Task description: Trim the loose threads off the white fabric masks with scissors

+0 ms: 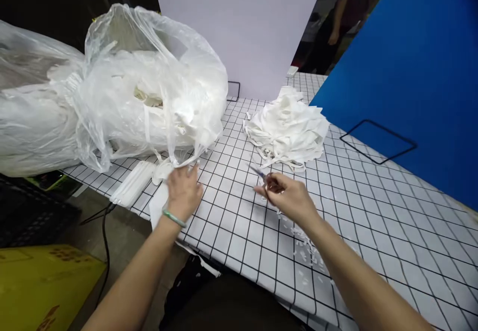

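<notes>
My right hand [286, 194] is closed round a small pair of scissors [257, 170], whose blades point up and left over the checked table [231, 206]. My left hand [183, 191] has its fingers apart at the lower edge of a clear plastic bag [186, 92] stuffed with white material. White pieces [162, 170] lie by its fingertips, and whether it grips any of them is hard to see. Beyond the scissors sits a heap of white fabric strips [287, 127]. Small white scraps [304, 246] are scattered beside my right forearm.
A second full bag [33, 117] is at the far left. A white folded bundle [133, 184] lies near the table edge. Behind stand a pale panel [239, 27] and a blue panel [407, 72] with wire feet. A yellow box [45, 286] is at lower left. A person's arm [341, 10] shows at the back.
</notes>
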Available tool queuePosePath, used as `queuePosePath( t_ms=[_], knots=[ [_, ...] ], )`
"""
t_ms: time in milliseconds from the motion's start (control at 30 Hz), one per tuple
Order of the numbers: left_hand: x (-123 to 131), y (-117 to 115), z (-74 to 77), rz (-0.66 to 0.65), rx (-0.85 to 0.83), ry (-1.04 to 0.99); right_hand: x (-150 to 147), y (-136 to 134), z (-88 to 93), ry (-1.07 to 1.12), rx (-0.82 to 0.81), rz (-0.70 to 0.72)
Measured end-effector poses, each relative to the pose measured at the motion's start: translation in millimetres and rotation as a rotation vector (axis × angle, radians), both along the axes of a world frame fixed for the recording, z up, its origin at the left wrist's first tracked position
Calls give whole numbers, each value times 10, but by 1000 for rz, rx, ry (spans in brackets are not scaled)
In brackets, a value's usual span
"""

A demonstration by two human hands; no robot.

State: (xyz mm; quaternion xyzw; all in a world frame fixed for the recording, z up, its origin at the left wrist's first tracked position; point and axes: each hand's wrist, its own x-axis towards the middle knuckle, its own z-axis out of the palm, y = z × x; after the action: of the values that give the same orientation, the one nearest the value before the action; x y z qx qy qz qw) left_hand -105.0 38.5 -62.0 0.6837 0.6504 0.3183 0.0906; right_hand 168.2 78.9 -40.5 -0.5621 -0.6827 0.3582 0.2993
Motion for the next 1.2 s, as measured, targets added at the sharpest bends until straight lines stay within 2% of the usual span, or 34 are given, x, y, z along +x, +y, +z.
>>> queuePosePath(
  t_ms=[33, 100, 167, 267, 333, 400, 500, 567, 667, 733, 800, 867, 933, 1000, 1033, 1100, 1200],
  knots=[
    [-152, -25, -10, 66, -31, 4, -58, -108, -86, 12, -20, 17],
    [-237, -22, 2, 80, -86, -10, -191, -237, -184, 90, -86, 4],
    [-36, -30, 20, -41, -117, -42, -323, -289, -234, 243, -186, -29],
    [431, -142, 40, -328, -147, -137, -444, -334, -315, 508, -290, -68],
    [543, -221, 66, -444, -184, -256, -450, -386, -384, 602, -333, -85],
    [410, -239, 94, -379, -178, -298, -415, -454, -451, 629, -372, -100],
    [-1, -154, 118, -152, -48, -125, -361, -544, -513, 633, -373, -132],
    [-198, -98, 133, -109, 15, -12, -344, -573, -512, 611, -325, -153],
    [-245, -137, 176, -107, -1, 36, -312, -570, -444, 582, -249, -158],
    [-173, -258, 204, -62, -115, 81, -265, -549, -373, 575, -214, -155],
    [-87, -425, 207, -47, -347, 170, -213, -528, -311, 563, -183, -159],
    [-17, -594, 180, -91, -564, 238, -191, -524, -278, 535, -166, -152],
    [27, -723, 141, -152, -627, 219, -228, -551, -274, 479, -156, -129],
    [48, -781, 125, -177, -596, 62, -321, -609, -284, 425, -152, -107],
    [54, -780, 135, -183, -581, -86, -383, -645, -288, 423, -148, -96],
    [70, -727, 190, -197, -555, -509, -515, -713, -290, 487, -161, -37],
    [140, -574, 301, -213, -506, -1162, -680, -762, -273, 644, -229, 145]
  ],
)
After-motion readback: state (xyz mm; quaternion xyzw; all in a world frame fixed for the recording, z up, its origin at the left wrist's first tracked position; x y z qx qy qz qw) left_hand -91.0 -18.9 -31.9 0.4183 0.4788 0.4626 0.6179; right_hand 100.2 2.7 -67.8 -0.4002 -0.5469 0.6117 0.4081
